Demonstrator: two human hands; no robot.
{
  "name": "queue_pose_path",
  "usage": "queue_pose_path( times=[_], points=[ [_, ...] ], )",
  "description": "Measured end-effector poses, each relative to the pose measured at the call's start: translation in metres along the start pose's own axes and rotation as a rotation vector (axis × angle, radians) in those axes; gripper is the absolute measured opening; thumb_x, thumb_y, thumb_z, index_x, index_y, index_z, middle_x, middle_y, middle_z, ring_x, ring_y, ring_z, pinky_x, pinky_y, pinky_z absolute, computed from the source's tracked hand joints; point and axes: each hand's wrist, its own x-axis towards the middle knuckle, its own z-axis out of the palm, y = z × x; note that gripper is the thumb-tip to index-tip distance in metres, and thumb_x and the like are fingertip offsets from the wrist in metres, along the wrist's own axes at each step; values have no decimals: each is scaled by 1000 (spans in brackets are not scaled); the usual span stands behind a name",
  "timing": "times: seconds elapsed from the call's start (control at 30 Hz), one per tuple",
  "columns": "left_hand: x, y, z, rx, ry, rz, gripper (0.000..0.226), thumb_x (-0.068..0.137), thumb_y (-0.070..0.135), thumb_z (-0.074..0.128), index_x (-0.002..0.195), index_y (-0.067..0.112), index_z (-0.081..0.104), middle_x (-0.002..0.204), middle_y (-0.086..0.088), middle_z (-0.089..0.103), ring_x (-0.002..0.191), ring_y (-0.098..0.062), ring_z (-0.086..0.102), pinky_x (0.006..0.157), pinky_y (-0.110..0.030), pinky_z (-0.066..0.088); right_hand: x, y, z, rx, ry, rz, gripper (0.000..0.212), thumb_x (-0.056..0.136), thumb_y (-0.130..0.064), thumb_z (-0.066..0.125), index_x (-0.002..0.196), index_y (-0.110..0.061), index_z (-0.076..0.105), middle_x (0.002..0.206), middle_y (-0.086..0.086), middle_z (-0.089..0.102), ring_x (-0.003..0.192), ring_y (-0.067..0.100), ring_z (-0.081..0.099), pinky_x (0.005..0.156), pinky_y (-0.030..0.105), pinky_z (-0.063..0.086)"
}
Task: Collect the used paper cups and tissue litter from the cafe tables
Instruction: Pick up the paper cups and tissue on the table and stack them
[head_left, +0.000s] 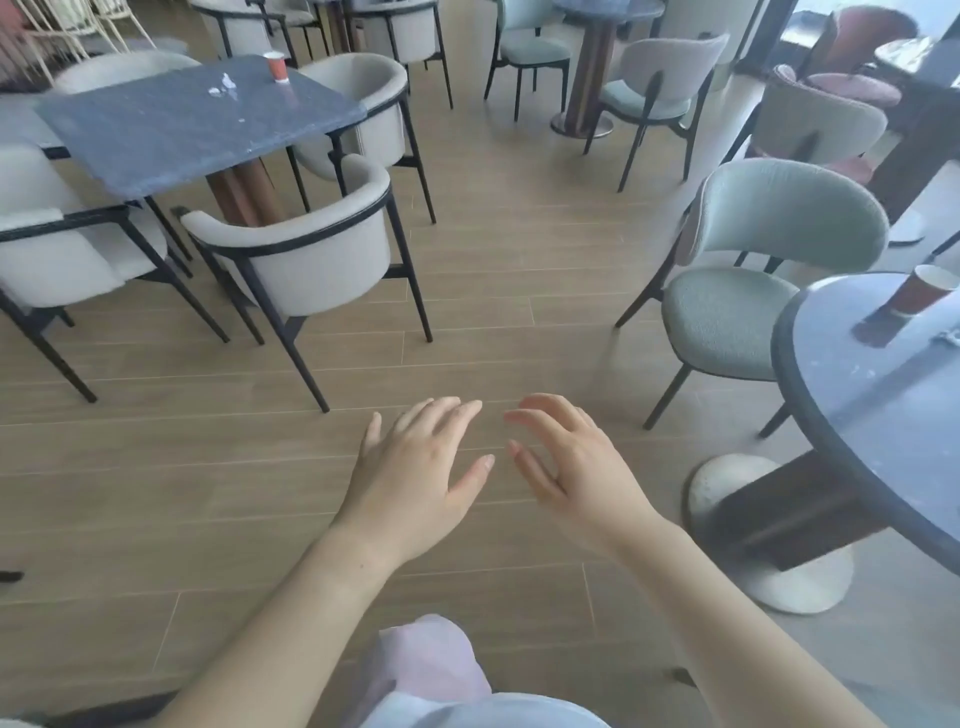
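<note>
My left hand (418, 475) and my right hand (569, 470) hover side by side over the wooden floor, fingers spread, holding nothing. A red paper cup (276, 66) stands on the far edge of the square dark table (156, 135) at the upper left, with white crumpled tissue bits (224, 85) near it. Another red paper cup (924, 290) stands on the round dark table (852, 415) at the right edge. A small pale scrap (949, 335) lies beside that cup, cut off by the frame.
Beige armchairs (306, 249) surround the square table. A pale green chair (748, 291) stands next to the round table, whose white pedestal base (763, 540) sits on the floor. More chairs and a pillar table (592, 67) stand at the back.
</note>
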Motion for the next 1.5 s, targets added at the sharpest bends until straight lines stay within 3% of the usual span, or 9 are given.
queue_pose_path(
  times=[0.27, 0.53, 0.8, 1.23, 1.5],
  points=[
    [203, -73, 0, -55, 40, -30, 53, 90, 53, 33, 139, 34, 28, 145, 14, 34, 135, -8, 29, 111, -50, 23, 202, 74, 17, -37, -36, -8, 31, 94, -33, 44, 121, -20, 54, 124, -2, 49, 111, 20, 48, 89, 40, 43],
    [422, -148, -47, -6, 53, -8, 52, 90, 54, 32, 137, 32, 32, 143, 14, 37, 133, -8, 32, 109, -51, 27, 428, 122, 9, 7, -2, -7, 30, 94, -30, 47, 120, -18, 56, 125, 0, 50, 113, 22, 48, 90, 40, 43],
    [586, -190, -51, 9, 34, 19, 51, 90, 53, 33, 135, 30, 36, 140, 14, 41, 131, -8, 34, 107, -44, 30, 584, 190, 12, 26, 2, 5, 30, 94, -30, 47, 119, -18, 56, 124, 0, 51, 110, 23, 50, 90, 40, 44],
    [911, -211, -54, -36, 60, 19, 48, 90, 51, 33, 134, 32, 38, 140, 14, 40, 131, -9, 36, 107, -46, 25, 859, 349, -33, 8, 21, 28, 29, 94, -29, 48, 118, -16, 57, 123, 0, 52, 110, 22, 50, 88, 40, 45],
    [1033, -254, -55, -51, 50, -35, 47, 91, 49, 35, 134, 31, 39, 140, 13, 42, 129, -10, 38, 103, -42, 29, 990, 394, -22, 24, -43, -9, 29, 94, -30, 47, 119, -18, 57, 124, 1, 51, 111, 22, 50, 88, 41, 45]
  ],
)
